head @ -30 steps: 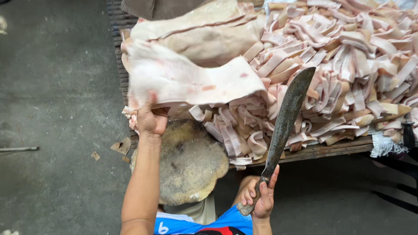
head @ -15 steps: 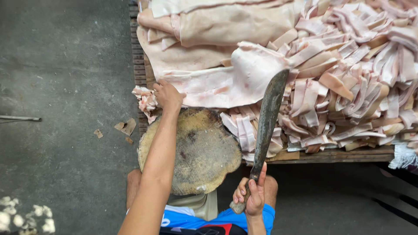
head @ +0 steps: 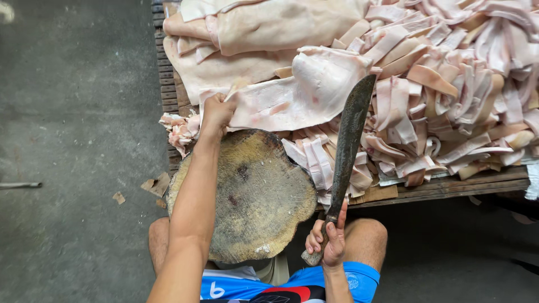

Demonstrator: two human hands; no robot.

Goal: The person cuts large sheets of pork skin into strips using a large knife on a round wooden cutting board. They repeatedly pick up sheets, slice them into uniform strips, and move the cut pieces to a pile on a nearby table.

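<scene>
My left hand (head: 216,114) grips the near edge of a large pale slab of pork skin (head: 297,92) at the far rim of a round, worn wooden chopping block (head: 255,193). My right hand (head: 328,241) holds the handle of a long dark cleaver-like knife (head: 349,140), its blade pointing away from me over a heap of cut skin strips (head: 449,106). My bare knees and blue shorts show below the block.
The skin lies on a slatted wooden platform (head: 449,188). More whole sheets of skin (head: 269,28) are stacked at the back. Grey concrete floor (head: 73,112) stretches left, with small scraps (head: 154,184) and a metal rod (head: 19,184).
My left hand has drawn the slab of skin down toward the chopping block. The knife has stayed in my right hand, blade tilted over the strips.
</scene>
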